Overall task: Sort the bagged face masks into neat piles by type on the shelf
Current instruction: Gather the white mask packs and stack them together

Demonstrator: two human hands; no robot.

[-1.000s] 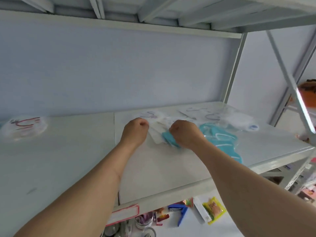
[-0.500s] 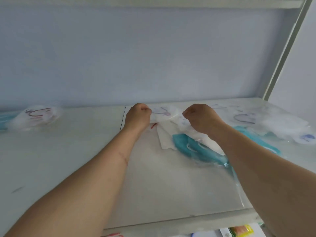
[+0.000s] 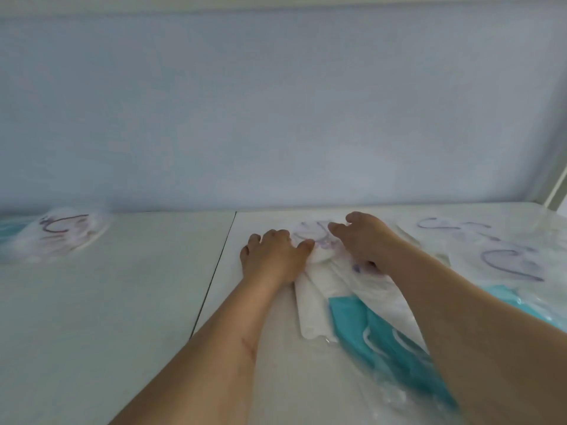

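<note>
A bagged white cup-shaped mask (image 3: pixel 319 243) with purple straps lies on the white shelf (image 3: pixel 122 302), a little right of the frame's centre, just right of the seam between the two shelf boards. Both hands are at it. The left hand (image 3: pixel 273 256) rests palm down on the shelf at the mask's 9 o'clock, fingers spread and fairly straight, its thumb touching the mask's near left edge. The right hand (image 3: pixel 365 240) comes in from 3 o'clock with fingers loosely bent and apart, hovering over or resting on the bag's right side; whether it actually pinches the plastic cannot be told, since the view is blurred there.

At 6 o'clock of that mask, touching it, a flat white folded mask (image 3: pixel 313 305) in clear wrap lies between the two forearms. Just beside it at its 4 o'clock sits a teal flat mask (image 3: pixel 362 332) in a clear bag, partly covered by the right forearm. More teal (image 3: pixel 521 305) shows past that forearm at 3 o'clock.

Toward 2 o'clock of the hands, near the back right of the shelf, more bagged white masks with purple straps (image 3: pixel 503 259) lie overlapping loosely.

Well apart, at 9 o'clock near the frame's left edge, another bagged white cup mask (image 3: pixel 64 234) lies on the left board, with a bit of teal (image 3: pixel 9 234) at its far left.

A pale blue wall (image 3: pixel 276 111) stands behind the shelf.
</note>
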